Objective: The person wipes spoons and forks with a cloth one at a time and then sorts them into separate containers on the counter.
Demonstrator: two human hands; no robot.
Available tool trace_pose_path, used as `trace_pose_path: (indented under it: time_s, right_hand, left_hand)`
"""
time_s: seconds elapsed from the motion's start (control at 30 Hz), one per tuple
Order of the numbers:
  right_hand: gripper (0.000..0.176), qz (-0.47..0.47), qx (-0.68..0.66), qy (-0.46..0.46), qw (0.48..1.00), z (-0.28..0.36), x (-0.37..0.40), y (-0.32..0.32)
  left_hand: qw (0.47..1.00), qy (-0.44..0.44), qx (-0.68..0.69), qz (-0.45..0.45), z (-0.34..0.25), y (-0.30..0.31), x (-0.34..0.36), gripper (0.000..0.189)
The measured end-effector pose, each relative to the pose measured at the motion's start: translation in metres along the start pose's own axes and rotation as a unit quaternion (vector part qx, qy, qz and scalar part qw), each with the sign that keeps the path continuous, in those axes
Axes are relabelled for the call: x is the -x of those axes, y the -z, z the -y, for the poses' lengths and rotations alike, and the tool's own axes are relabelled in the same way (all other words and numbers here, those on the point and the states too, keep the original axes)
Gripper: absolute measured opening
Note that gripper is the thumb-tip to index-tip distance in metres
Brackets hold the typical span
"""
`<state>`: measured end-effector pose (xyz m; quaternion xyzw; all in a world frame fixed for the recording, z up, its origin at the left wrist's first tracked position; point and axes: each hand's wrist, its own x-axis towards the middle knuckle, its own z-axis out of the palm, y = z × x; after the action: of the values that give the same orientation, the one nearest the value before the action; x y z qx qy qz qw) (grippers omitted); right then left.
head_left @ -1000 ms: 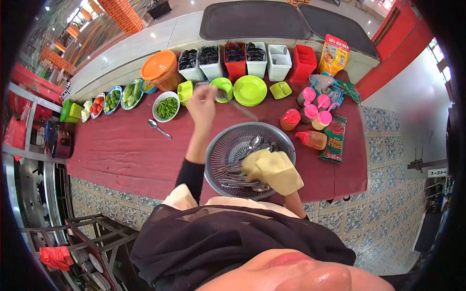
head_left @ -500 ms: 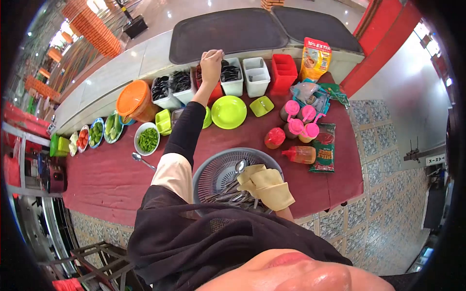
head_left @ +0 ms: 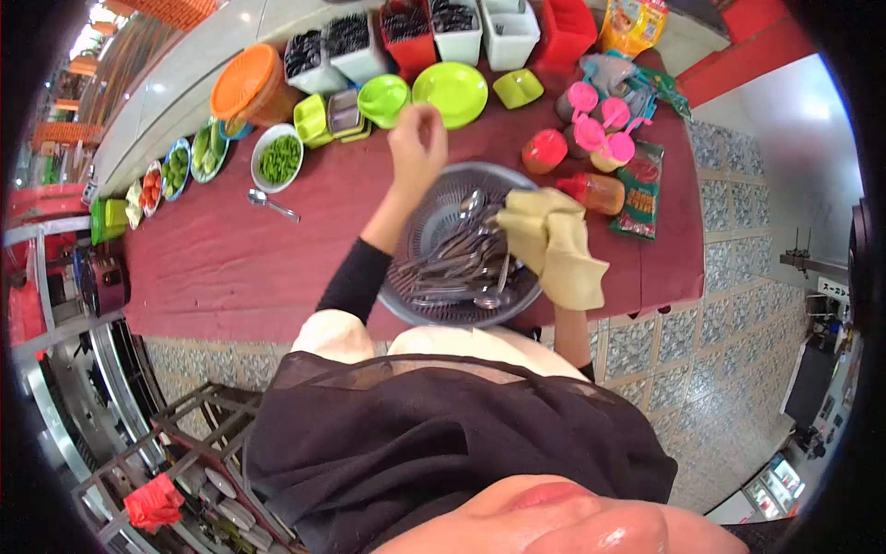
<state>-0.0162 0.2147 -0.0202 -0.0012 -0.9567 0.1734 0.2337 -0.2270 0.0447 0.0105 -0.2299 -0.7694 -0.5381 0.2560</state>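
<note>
My left hand [head_left: 418,152] is over the back left rim of a grey plastic basket [head_left: 415,312]. Its fingers curl loosely, with a gap beside the thumb, and nothing shows in them. A pile of metal spoons and forks [head_left: 457,263] lies inside the basket. At the basket's right side, my right hand [head_left: 572,323] is mostly covered by a beige cloth [head_left: 554,245] that it holds; its fingers are hidden. A spoon [head_left: 503,274] stands out of the pile near the cloth.
White and red cutlery holders [head_left: 407,44] line the back. Green plates [head_left: 450,95], an orange-lidded bucket [head_left: 249,85] and a bowl of green chillies [head_left: 278,159] stand in front. Sauce bottles [head_left: 591,192] are on the right. A spoon [head_left: 272,205] lies on the red tablecloth [head_left: 212,268].
My left hand has drawn back from the cutlery holders to above the basket, its fingers loosening. The view has tilted downward. My right hand stays with the cloth at the basket's right side.
</note>
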Motion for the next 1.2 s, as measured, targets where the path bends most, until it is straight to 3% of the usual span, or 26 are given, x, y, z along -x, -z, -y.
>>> trace_pose_path:
  time_s: [0.1, 0.2, 0.27, 0.5, 0.53, 0.63, 0.77, 0.9, 0.93, 1.03, 1.17, 1.2]
  right_hand:
    - [0.026, -0.013, 0.006, -0.017, 1.000, -0.003, 0.010, -0.002]
    - [0.030, -0.021, 0.012, -0.028, 0.999, -0.001, 0.022, -0.005]
    - [0.032, -0.021, 0.013, -0.033, 0.999, 0.001, 0.029, -0.006]
    - [0.040, -0.013, 0.019, -0.046, 0.999, 0.008, 0.059, -0.008]
    - [0.047, 0.040, 0.009, -0.092, 0.995, 0.004, 0.065, -0.013]
    - [0.046, 0.033, 0.002, -0.082, 0.996, 0.005, 0.066, -0.013]
    - [0.042, 0.021, 0.008, -0.080, 0.997, 0.001, 0.076, -0.019]
    - [0.040, 0.005, -0.005, -0.078, 0.997, -0.003, 0.078, -0.019]
    - [0.040, -0.003, -0.016, -0.083, 0.996, -0.006, 0.081, -0.021]
    - [0.038, -0.023, -0.070, -0.103, 0.992, -0.016, 0.090, -0.029]
    - [0.037, -0.042, -0.172, -0.113, 0.978, -0.024, 0.093, -0.047]
    - [0.036, -0.040, -0.184, -0.104, 0.977, -0.024, 0.092, -0.053]
  left_hand:
    - [0.976, 0.133, -0.041, 0.170, 0.016, 0.014, 0.104, 0.010]
    - [0.936, 0.193, -0.179, 0.233, 0.030, 0.015, 0.173, 0.018]
    - [0.897, 0.218, -0.277, 0.266, 0.026, 0.009, 0.186, 0.021]
    - [0.889, 0.299, -0.214, 0.272, 0.049, 0.006, 0.184, 0.013]
    - [0.882, 0.321, -0.198, 0.283, 0.057, 0.005, 0.185, 0.014]
    - [0.846, 0.320, -0.224, 0.363, 0.040, 0.007, 0.168, 0.018]
    - [0.853, 0.243, -0.292, 0.358, 0.043, -0.008, 0.171, 0.015]
    - [0.875, 0.299, -0.219, 0.312, 0.035, -0.007, 0.160, 0.015]
    - [0.842, 0.312, -0.244, 0.366, 0.030, -0.005, 0.150, 0.022]
    - [0.907, 0.150, -0.273, 0.283, 0.030, 0.002, 0.152, 0.022]
    - [0.955, 0.106, -0.166, 0.221, -0.001, 0.027, 0.134, 0.021]
    - [0.982, 0.029, -0.107, 0.152, 0.000, 0.030, 0.134, 0.011]
